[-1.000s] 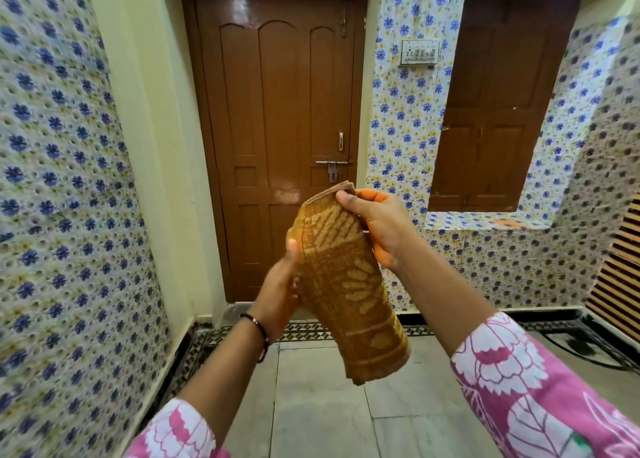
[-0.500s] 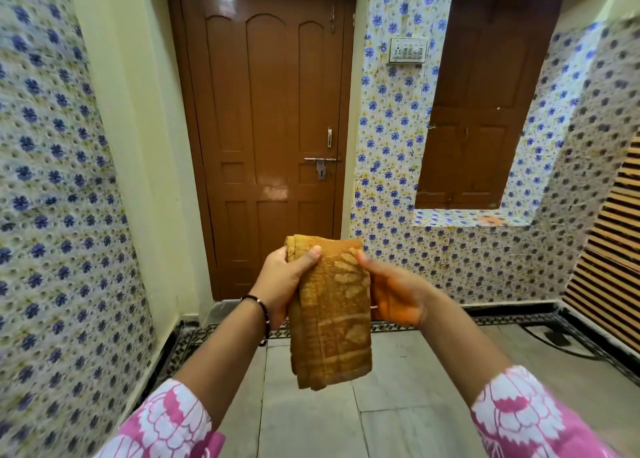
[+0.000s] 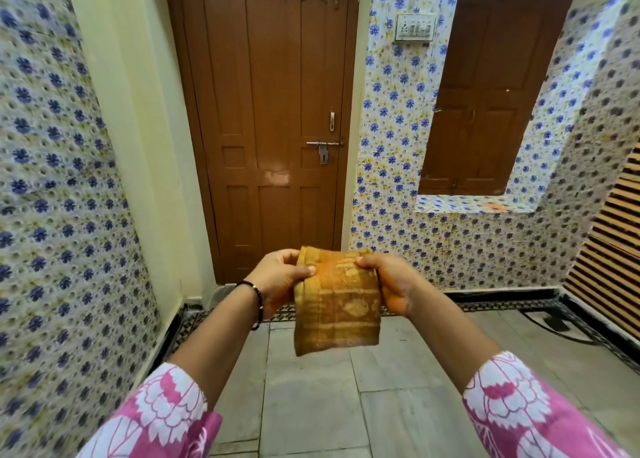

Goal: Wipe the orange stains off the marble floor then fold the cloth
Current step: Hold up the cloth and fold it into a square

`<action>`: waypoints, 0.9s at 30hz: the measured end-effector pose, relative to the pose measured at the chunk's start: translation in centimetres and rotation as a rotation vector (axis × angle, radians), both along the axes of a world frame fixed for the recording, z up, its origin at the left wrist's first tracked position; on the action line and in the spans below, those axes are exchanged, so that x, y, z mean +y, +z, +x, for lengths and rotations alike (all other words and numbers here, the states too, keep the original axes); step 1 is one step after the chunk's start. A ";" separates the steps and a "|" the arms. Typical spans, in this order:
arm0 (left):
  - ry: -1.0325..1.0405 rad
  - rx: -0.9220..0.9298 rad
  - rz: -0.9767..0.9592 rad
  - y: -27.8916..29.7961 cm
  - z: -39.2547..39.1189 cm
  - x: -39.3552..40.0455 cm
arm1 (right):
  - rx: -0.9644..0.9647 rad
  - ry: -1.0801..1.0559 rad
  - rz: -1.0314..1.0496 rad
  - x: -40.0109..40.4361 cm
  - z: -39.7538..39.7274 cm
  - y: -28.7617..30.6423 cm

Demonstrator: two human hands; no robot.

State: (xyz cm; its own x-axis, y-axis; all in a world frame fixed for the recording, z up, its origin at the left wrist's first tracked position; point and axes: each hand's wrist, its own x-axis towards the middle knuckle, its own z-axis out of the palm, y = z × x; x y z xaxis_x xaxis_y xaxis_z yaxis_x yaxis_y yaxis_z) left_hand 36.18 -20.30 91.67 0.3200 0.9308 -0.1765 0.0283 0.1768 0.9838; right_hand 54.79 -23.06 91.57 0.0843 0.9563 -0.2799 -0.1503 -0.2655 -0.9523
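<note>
A person's two forearms reach forward from the bottom of the frame, both in pink sleeves (image 3: 166, 412) with white flower prints. Between the hands, just below the centre of the frame, hangs a folded mustard-yellow cloth (image 3: 336, 305) with a paler woven pattern and an orange smear near its top.

The left hand (image 3: 281, 277) grips the cloth's upper left corner. Its thumb lies flat across the front of the fabric, and the fingers (image 3: 284, 255) curl round the top edge to the back, clamped on the cloth. A dark beaded bracelet (image 3: 258, 300) circles this wrist.

The right hand (image 3: 393, 284) grips the upper right corner the same way: the thumb presses on the front near the top edge, and the rest of the fingers wrap behind, out of sight. Orange tint shows on the heel of this palm.

The cloth is held in the air, clear of the marble floor (image 3: 311, 388) in the lower part of the frame. It makes a squarish, slightly tall rectangle, its flat face towards the camera, its top edge running level from hand to hand, its long axis hanging roughly straight down. The lower edge hangs free.

Behind, in the upper centre, stands a closed brown wooden door (image 3: 270, 111) with a metal latch, between walls covered in blue flower tiles (image 3: 391, 145).
</note>
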 end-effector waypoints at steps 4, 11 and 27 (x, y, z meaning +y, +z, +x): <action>0.060 -0.202 0.311 1.2 -0.5 1.0 | 0.111 -0.001 0.344 -0.1 0.3 1.2; 0.074 -0.189 0.299 1.9 -0.2 1.3 | 0.158 -0.048 0.399 1.6 0.2 2.1; 0.190 -0.135 0.283 0.0 0.5 1.8 | 0.055 -0.126 0.278 0.3 -2.2 -0.3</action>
